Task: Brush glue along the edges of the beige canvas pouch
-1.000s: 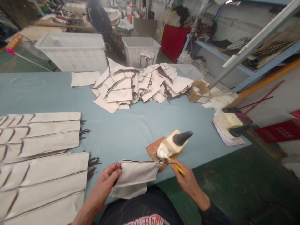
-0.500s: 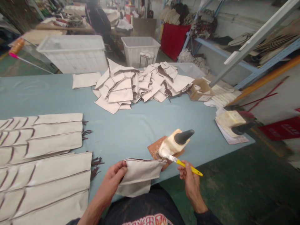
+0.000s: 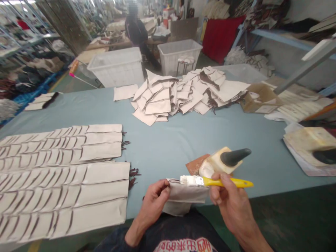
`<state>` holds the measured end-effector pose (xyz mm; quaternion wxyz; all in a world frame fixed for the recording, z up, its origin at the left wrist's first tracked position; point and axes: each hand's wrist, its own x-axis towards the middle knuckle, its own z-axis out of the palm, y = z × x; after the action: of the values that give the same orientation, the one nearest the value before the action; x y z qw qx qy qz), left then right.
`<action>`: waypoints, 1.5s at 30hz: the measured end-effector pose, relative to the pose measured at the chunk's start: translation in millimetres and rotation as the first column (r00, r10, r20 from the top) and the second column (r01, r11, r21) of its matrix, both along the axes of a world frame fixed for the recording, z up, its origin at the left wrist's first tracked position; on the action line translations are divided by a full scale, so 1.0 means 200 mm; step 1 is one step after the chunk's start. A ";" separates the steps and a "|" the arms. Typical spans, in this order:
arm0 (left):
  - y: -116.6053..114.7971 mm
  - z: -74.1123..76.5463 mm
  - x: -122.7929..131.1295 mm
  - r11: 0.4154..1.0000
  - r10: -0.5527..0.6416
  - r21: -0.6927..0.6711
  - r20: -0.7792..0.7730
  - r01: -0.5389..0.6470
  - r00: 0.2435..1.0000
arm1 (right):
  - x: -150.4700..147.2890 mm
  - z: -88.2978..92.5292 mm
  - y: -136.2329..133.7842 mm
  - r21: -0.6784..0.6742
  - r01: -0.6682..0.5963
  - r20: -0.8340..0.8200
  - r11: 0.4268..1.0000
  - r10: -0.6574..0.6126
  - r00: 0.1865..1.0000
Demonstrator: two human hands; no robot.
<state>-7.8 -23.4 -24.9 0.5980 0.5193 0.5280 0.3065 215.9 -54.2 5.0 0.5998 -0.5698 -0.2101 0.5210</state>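
My left hand point(image 3: 155, 200) pinches the upper left corner of a cream fabric piece point(image 3: 185, 195) with a dark top edge, held in front of my body. In my right hand point(image 3: 232, 197) is a yellow-handled paintbrush point(image 3: 223, 182). Its white, coated bristles lie along the top edge of the piece, near my left fingers. Just beyond the brush stands a cream glue container point(image 3: 219, 159) with a black spout, tilted on a brown board point(image 3: 195, 164). Another piece or a lower layer hangs beneath the held one; I cannot tell which.
Overlapping rows of cream fabric pieces point(image 3: 105, 178) with dark cords cover the table's left. A loose heap point(image 3: 160, 98) lies at the back beside a cardboard box point(image 3: 259, 98). A second container point(image 3: 309, 140) stands at right. White bins point(image 3: 118, 66) and a person point(image 3: 136, 31) are beyond.
The brush has moved left from the container's mouth onto the fabric's top edge, with my right hand following. My view has turned to the left, showing more of the rows.
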 end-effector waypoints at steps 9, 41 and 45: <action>-0.02 0.05 -0.01 0.950 0.125 -0.306 0.204 -0.058 0.971 | -0.08 -0.07 0.03 0.230 -0.317 0.258 0.920 0.256 0.932; -0.05 0.07 -0.01 0.900 0.262 -0.423 0.346 -0.100 0.901 | -0.07 -0.11 -0.01 0.387 -0.247 0.641 0.888 -0.066 0.764; -0.04 0.08 0.00 0.892 0.282 -0.437 0.339 -0.116 0.897 | -0.09 -0.08 -0.03 0.414 -0.291 0.585 0.863 -0.007 0.811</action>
<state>-8.1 -32.0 -8.3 0.7508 0.2536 0.5002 0.3490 198.1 -59.4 -11.6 0.5905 -0.5115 -0.5459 0.3028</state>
